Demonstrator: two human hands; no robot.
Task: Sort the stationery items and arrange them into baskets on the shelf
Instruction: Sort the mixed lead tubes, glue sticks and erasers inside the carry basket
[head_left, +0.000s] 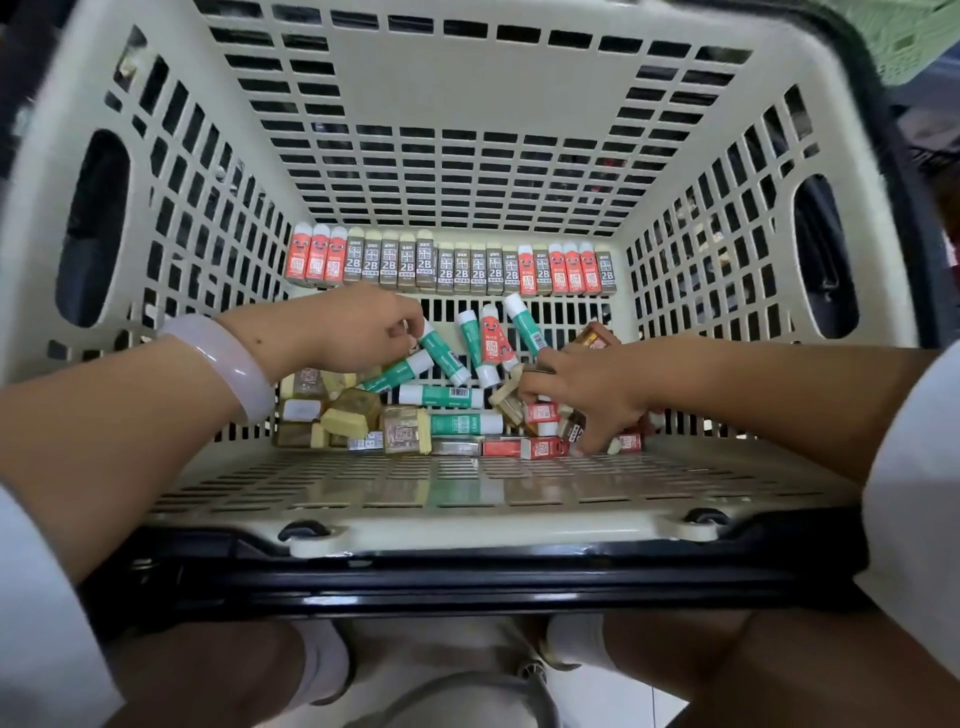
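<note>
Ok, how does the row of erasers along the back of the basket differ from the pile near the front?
The back row of erasers stands upright, side by side against the far wall of the basket; the front pile lies jumbled at all angles. The row holds only erasers; the pile also has green glue sticks mixed in. Both include red and brown-sleeved erasers.

Cream slotted basket (483, 130); green-white glue sticks (441, 396); red erasers (519, 447).

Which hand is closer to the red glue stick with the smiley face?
The right hand. Its fingers reach almost beside the red glue stick. The left hand is farther off, pinching a green glue stick.
</note>
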